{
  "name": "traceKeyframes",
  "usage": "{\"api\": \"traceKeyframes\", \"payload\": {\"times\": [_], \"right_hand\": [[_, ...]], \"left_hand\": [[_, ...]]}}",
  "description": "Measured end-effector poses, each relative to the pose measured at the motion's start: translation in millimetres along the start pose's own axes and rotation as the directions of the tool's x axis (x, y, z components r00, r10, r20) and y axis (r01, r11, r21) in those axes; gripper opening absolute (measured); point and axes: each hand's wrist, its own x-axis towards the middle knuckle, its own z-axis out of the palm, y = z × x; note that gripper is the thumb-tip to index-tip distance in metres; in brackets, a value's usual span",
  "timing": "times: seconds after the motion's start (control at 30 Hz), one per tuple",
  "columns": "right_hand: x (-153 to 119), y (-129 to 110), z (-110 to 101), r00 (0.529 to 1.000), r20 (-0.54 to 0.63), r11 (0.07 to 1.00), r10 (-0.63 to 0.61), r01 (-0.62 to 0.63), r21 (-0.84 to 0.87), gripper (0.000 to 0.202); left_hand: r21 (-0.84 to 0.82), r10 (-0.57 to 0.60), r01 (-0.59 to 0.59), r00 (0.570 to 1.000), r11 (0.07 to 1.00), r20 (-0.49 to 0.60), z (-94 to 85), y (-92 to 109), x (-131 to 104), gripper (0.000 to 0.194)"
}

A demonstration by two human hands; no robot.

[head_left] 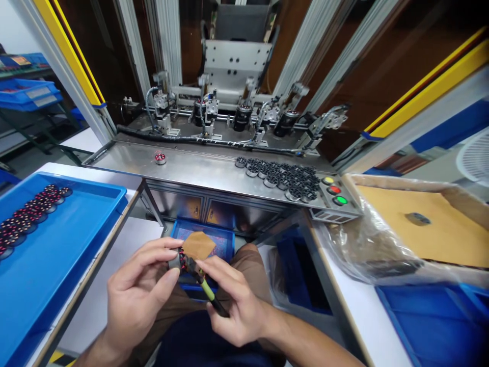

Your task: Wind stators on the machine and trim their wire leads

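Observation:
My left hand (139, 290) pinches a small round metal part (176, 260) with red and dark windings on its right side. My right hand (239, 300) is closed on a tool with a green and black handle (207, 289). The tool's dark tip reaches the windings of the round part. Just behind both is a piece of brown paper (199, 245), above a blue bin (225, 239) at my knees; what supports the paper is hidden.
A blue tray (76, 224) of wound parts lies left. On the steel bench (198, 171) are one red-wound part (160, 158), many black parts (284, 178) and coloured buttons (334, 189). A plastic-lined box (431, 224) stands right. Machine fixtures (242, 117) line the back.

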Motion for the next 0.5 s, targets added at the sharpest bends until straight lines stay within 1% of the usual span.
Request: {"api": "traceKeyframes", "payload": {"times": [0.17,0.4,0.43,0.5], "right_hand": [[3.2,-2.2,0.0,1.0,-0.01,1.0,-0.006,0.006,-0.026,0.084],[-0.9,-3.2,1.8,0.999,-0.035,0.997,-0.008,0.006,-0.076,0.078],[-1.3,-3.6,2.3,0.999,-0.047,0.997,-0.003,-0.001,-0.072,0.077],[-1.4,-4.6,2.2,0.996,-0.077,0.997,0.052,-0.057,-0.06,0.073]], "left_hand": [[0.002,0.012,-0.012,1.0,1.0,0.009,-0.1,0.6,-0.7,0.029],[0.016,0.013,-0.013,0.999,1.0,0.033,-2.5,-1.2,-2.9,0.028],[0.021,0.006,-0.007,0.999,1.0,0.04,-2.6,-1.6,-2.8,0.028],[0.022,0.007,-0.008,0.999,1.0,0.048,-2.8,-2.7,-2.3,0.028]]}}
